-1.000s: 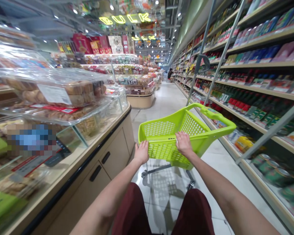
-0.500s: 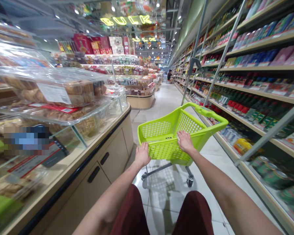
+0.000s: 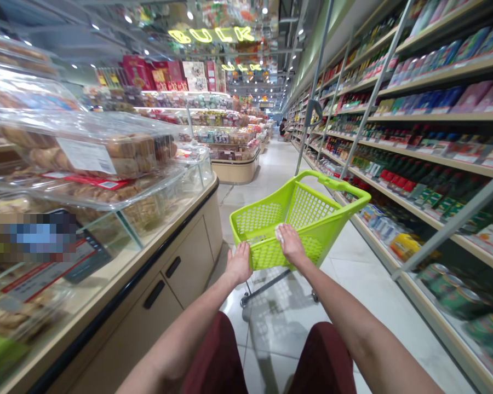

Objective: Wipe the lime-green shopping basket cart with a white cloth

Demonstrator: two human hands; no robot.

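A bright green plastic shopping cart (image 3: 332, 225) stands in front of me, its basket perforated and its handle at the far right. My left hand (image 3: 239, 264) grips the rim at the basket's near left corner. Further right along the same rim is my right hand (image 3: 291, 245), its fingers bent over the edge. It presses a small crumpled white wipe (image 3: 278, 233) against the rim; most of the wipe is hidden under the fingers. The inside of the basket shows only in part behind the hands.
On my left, a wooden counter (image 3: 191, 235) carries plastic boxes of baked goods (image 3: 82, 153). Tall shelves (image 3: 439, 117) of bottles and cans line the right side, with a metal rail ladder (image 3: 314, 109) leaning there. A tiled aisle runs ahead, with a person (image 3: 283, 127) far down it.
My right hand has slid left along the rim with the wipe, closer to my left hand. The cart has turned slightly, its handle end shifting left. My left hand stays at the corner.
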